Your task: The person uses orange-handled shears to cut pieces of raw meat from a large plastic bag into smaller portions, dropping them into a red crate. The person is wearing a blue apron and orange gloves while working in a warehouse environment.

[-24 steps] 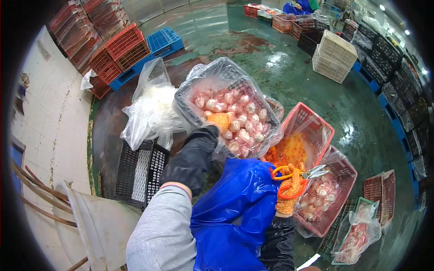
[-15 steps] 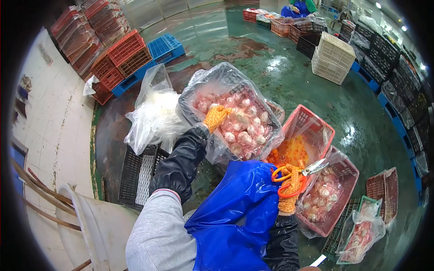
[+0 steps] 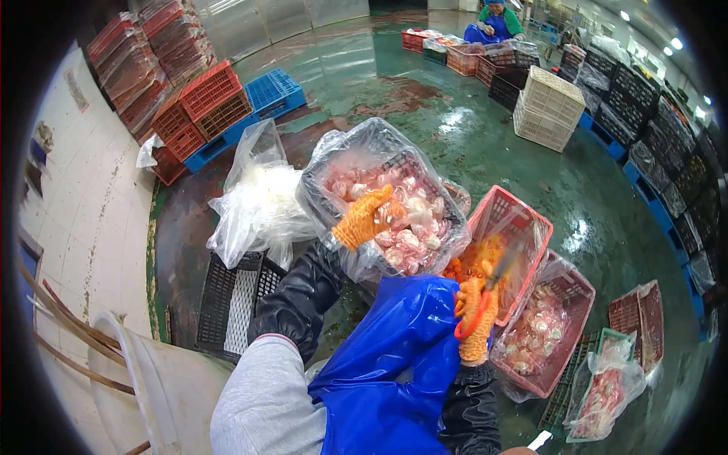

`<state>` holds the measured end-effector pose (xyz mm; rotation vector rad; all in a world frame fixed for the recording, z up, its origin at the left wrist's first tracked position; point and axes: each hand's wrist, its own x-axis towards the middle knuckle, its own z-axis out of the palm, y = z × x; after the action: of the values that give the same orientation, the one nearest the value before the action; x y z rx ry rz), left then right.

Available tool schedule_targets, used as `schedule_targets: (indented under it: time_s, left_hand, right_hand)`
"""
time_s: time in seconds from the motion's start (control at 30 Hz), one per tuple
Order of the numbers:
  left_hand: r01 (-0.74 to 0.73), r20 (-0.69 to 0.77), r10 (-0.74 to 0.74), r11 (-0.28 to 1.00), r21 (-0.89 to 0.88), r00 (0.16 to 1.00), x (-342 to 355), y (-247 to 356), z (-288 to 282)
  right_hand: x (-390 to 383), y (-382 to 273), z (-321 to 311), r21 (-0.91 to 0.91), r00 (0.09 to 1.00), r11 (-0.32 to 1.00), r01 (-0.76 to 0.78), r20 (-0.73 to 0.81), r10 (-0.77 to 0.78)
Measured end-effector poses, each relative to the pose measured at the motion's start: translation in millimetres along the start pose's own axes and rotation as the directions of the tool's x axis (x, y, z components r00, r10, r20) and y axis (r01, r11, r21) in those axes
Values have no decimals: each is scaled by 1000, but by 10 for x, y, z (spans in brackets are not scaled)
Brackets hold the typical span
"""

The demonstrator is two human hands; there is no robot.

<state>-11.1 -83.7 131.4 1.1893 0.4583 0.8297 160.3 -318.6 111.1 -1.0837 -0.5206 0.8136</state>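
My left hand [image 3: 362,220], in an orange patterned glove, is over a plastic-lined dark crate [image 3: 315,199] full of wet pink and white lumps [image 3: 413,235]. Its fingers are curled, and whatever they pinch is too blurred to name. Scissors [image 3: 471,318] with orange handles are gripped in my right hand [image 3: 478,322], gloved the same way. Their blurred blades point up over a red crate [image 3: 547,236], where yolk-like orange balls [image 3: 475,259] lie in the lining. Beside it stands a darker red crate [image 3: 578,327] with more pink lumps.
White plastic bagging [image 3: 262,208] lies left of the lined crate, above a black crate [image 3: 216,303]. A large pale tub [image 3: 167,387] is at lower left. Stacked crates [image 3: 216,91] stand far left, others [image 3: 550,106] at right. A person in blue and green [image 3: 497,26] sits far off.
My left hand has turned, with its thumb side raised, and its fingers have curled in. The scissors have swung from pointing right to pointing up over the red crate. The view has shifted slightly.
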Motion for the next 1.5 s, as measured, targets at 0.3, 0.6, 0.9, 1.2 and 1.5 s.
schedule_targets:
  time_s: [0.3, 0.6, 0.9, 1.2, 1.5]
  left_hand:
    - [85, 321, 93, 861, -501, 942, -283, -229, 844]
    - [201, 272, -201, 979, 27, 941, -491, -738, 1198]
    - [471, 155, -453, 876, -105, 878, -728, -677, 1592]
    - [252, -210, -312, 929, -269, 926, -329, -644, 1439]
    - [288, -209, -288, 957, -32, 934, -507, -529, 1741]
  right_hand:
    - [-36, -156, -27, -119, 999, 993, 13, -29, -17]
    - [-8, 8, -300, -545, 921, 762, 349, 51, -385]
    - [-20, -279, -75, -130, 992, 987, 92, -78, -102]
    - [-292, -293, -197, -860, 961, 449, 244, 152, -230]
    - [-257, -293, -90, -681, 993, 729, 71, 114, 9]
